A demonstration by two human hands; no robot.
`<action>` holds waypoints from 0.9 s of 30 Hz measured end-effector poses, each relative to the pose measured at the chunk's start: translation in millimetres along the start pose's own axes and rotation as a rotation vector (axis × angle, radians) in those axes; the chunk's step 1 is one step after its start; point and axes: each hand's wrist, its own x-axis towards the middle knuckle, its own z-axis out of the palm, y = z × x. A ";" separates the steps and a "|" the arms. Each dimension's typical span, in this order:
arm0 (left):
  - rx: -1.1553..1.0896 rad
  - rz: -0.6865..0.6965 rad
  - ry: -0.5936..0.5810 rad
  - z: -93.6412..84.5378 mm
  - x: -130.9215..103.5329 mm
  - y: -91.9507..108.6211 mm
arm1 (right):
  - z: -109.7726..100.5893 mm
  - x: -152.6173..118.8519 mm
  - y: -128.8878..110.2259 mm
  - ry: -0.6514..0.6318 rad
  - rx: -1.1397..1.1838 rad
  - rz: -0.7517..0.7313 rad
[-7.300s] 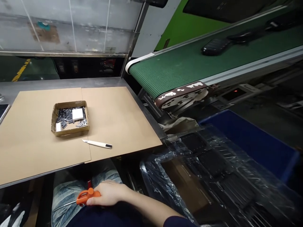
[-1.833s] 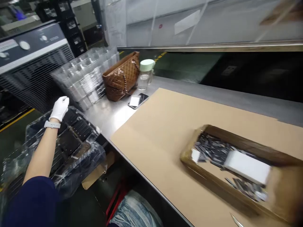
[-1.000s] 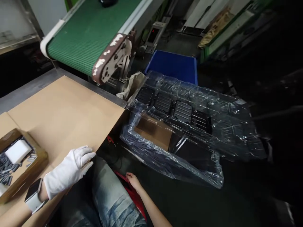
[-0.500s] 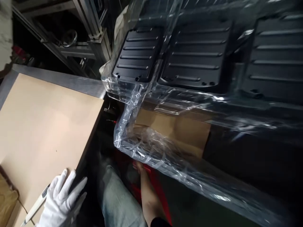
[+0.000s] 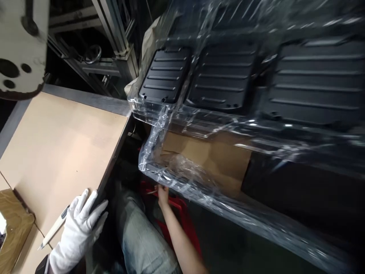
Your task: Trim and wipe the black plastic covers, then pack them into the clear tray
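Note:
My left hand (image 5: 81, 226), in a white glove, rests at the edge of the tan board (image 5: 74, 137) with its fingers spread. Beside it on the board lies a pale pen-like tool (image 5: 55, 228) with a dark end. My bare right hand (image 5: 162, 195) is low down, just below the plastic-wrapped edge and above a red object (image 5: 182, 213). Its fingers look closed, and a thin, pale stick-like piece (image 5: 152, 192) pokes out from them to the left. What kind of thing this is cannot be made out.
Ribbed black panels (image 5: 219, 76) sit in a clear plastic tray (image 5: 196, 131) at the right, with brown cardboard (image 5: 208, 152) below. A pale machine part (image 5: 25, 49) with holes hangs upper left. A metal frame (image 5: 114, 34) stands behind. A brown box (image 5: 17, 224) is at lower left.
My right hand has come up slightly, and the thin pale piece now shows at its fingers. The view has shifted, bringing more of the machine part in. My left hand stays by the board's edge.

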 end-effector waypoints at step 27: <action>-0.010 0.034 0.184 13.0 0.7 -13.6 | 47.6 -171.6 -108.5 -0.696 -0.093 -0.641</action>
